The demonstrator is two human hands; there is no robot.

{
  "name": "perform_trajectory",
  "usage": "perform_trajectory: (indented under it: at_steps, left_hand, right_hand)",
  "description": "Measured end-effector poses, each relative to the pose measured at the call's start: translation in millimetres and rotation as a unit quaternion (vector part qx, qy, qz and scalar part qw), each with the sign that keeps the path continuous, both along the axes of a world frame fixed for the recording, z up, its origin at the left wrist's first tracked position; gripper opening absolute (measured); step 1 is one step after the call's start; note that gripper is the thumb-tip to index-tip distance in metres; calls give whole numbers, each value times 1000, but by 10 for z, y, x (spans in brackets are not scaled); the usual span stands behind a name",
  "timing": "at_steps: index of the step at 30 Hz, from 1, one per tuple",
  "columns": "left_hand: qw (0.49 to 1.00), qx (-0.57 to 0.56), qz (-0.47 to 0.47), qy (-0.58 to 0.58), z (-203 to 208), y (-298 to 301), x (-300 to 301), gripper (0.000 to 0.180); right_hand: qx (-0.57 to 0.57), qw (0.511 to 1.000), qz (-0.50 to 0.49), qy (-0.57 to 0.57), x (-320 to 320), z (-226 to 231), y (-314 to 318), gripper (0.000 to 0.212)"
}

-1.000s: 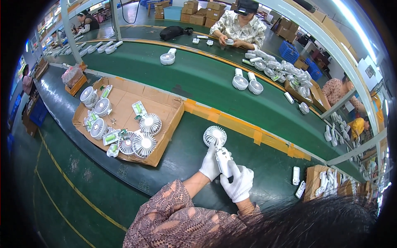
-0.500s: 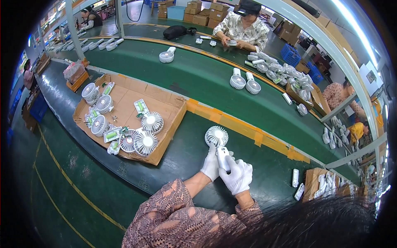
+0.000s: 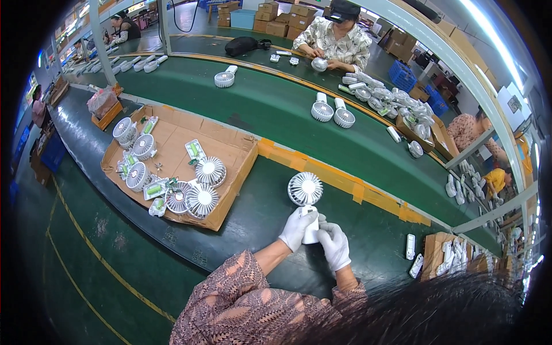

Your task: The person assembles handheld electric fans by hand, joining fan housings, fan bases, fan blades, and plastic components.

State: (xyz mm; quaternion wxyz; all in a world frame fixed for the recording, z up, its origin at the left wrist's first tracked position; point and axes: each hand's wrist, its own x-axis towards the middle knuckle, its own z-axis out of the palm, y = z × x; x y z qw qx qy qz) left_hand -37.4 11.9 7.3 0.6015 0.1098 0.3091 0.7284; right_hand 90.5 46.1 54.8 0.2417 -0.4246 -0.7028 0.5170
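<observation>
A white handheld fan [image 3: 305, 188] is held upright over the dark green bench, its round grille pointing away from me. My left hand [image 3: 296, 229], in a white glove, is closed round the left side of its handle. On the other side, my gloved right hand [image 3: 333, 244] grips the handle's right edge with bent fingers. The front of the handle shows between the two hands. To the left, a shallow cardboard tray [image 3: 238, 172] holds several fan heads [image 3: 202, 200] and opened handle shells with green cells [image 3: 194, 149].
Beyond yellow tape [image 3: 322, 172] runs a green conveyor [image 3: 264, 109] carrying several fans. A co-worker [image 3: 339, 40] sits across it, beside a heap of fans [image 3: 379, 95]. At the right stand loose handle shells [image 3: 410, 247] and a cardboard box [image 3: 434, 253] of white parts.
My right hand has moved from across the front of the handle to its right edge, uncovering the handle. The fan has turned slightly more upright. Fans on the conveyor have shifted left.
</observation>
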Motion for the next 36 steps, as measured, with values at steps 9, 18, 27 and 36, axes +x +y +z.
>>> perform_trajectory:
  at_steps: [9,18,27,36]
  left_hand:
    - [982,13,-58,179,3,-4,81,32]
    - [972,18,-61,225,-66,-6,59,33]
    - [990,21,-42,135,19,-35,79,32]
    - [963,42,-7,265,-74,-11,94,37]
  right_hand:
    - [-162,982,76,60,109,-193,81,29]
    - [-145,982,62,107,71,-162,16,28]
    - [-181,975,59,117,90,-326,52,29]
    - [-149,983,55,92,119,-301,132,28]
